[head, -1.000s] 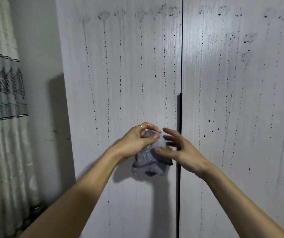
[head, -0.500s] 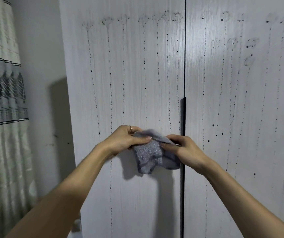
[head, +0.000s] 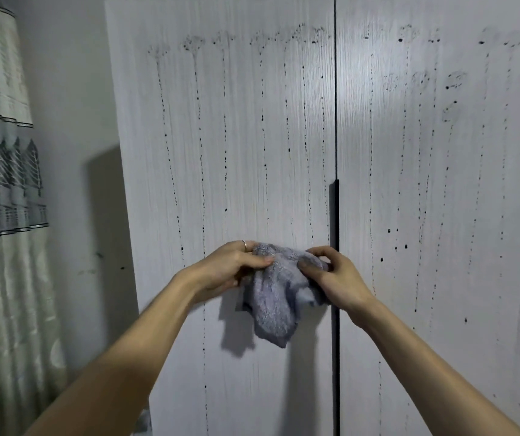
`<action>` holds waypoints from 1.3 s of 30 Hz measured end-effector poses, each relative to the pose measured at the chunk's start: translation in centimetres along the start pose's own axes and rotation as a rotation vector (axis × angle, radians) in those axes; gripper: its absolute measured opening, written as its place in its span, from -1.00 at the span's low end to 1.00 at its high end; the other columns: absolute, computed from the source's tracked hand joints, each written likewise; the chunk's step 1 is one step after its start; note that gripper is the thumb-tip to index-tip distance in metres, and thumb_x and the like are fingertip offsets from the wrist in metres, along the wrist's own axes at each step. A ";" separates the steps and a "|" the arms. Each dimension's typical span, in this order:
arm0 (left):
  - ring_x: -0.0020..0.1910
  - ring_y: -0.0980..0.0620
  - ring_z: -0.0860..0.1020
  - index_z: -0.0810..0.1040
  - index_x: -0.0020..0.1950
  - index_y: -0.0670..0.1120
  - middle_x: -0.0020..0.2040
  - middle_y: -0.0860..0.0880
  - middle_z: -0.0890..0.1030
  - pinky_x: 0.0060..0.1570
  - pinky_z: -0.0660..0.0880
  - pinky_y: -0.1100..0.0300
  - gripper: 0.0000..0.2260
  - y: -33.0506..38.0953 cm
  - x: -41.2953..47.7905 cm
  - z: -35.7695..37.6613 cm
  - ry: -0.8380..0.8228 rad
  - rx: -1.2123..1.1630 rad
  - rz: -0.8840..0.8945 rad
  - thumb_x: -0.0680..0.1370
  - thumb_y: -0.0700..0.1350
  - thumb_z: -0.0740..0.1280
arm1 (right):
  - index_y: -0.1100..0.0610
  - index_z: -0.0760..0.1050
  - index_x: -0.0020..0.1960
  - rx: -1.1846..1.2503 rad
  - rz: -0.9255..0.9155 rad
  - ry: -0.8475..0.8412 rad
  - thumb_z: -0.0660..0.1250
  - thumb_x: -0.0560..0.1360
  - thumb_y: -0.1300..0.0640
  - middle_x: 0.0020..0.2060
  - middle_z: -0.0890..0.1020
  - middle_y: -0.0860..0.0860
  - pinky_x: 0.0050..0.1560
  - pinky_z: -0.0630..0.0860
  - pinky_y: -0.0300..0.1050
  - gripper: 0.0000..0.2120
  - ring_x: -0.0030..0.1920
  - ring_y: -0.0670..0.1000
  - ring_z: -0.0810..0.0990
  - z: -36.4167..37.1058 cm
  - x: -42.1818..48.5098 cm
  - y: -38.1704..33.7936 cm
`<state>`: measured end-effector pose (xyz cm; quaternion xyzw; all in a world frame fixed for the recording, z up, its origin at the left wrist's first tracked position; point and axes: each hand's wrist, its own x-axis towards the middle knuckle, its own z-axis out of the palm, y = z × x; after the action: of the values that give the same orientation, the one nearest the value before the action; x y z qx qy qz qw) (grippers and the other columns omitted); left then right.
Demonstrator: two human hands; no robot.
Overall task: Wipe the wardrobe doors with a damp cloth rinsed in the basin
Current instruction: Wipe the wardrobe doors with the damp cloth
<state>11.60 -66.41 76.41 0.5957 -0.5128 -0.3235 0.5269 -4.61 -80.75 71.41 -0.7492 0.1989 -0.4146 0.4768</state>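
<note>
Holding cloth [head: 279, 297] | left hand [head: 227, 269] at its 9 o'clock, right hand [head: 337, 275] at 3 | fingers [head: 262, 262] of both pinch it | risk: loose bundle may slip

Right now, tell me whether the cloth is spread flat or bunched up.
Bunched: the cloth hangs crumpled between the left hand and right hand, both gripping its top.

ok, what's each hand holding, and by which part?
Both grip the grey cloth by its bunched top: left hand at the upper left, right hand at the upper right. The rest hangs loose before the left wardrobe door.
</note>
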 end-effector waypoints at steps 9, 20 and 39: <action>-0.16 0.04 0.66 0.50 0.32 -0.06 -0.16 -0.12 0.64 -0.08 0.58 0.20 -0.65 -0.4 0.2 1.8 0.027 -0.026 0.110 0.57 -0.32 0.37 | -0.19 0.59 -0.04 0.061 -0.086 0.022 0.38 0.50 -0.18 0.12 0.50 -0.27 -0.08 0.55 -0.34 -0.89 0.08 -0.18 0.58 2.0 -4.2 1.0; -0.08 -0.05 0.71 0.62 0.13 -0.10 0.00 -0.22 0.70 -0.09 0.65 0.07 -0.69 1.5 -0.9 2.3 0.330 -0.021 0.165 0.43 -0.15 0.56 | 0.18 0.65 0.03 0.321 -0.006 -0.020 0.48 0.49 0.17 -0.02 0.71 0.20 0.11 0.59 0.11 -0.85 -0.01 0.17 0.70 0.3 -2.3 -1.1; -0.22 0.02 0.67 0.71 -0.05 -0.08 -0.02 -0.02 0.70 -0.25 0.64 0.12 -0.78 3.9 -1.7 1.7 0.369 0.242 0.407 0.58 -0.35 0.33 | 0.20 0.63 0.05 0.100 0.000 -0.472 0.25 0.45 0.46 -0.08 0.66 0.12 -0.16 0.60 -0.09 -0.69 -0.15 0.06 0.66 -3.7 -1.2 -7.3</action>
<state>8.50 -65.00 79.54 0.5877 -0.5521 -0.0343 0.5904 -8.99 -78.60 78.04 -0.8009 0.0614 -0.2371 0.5465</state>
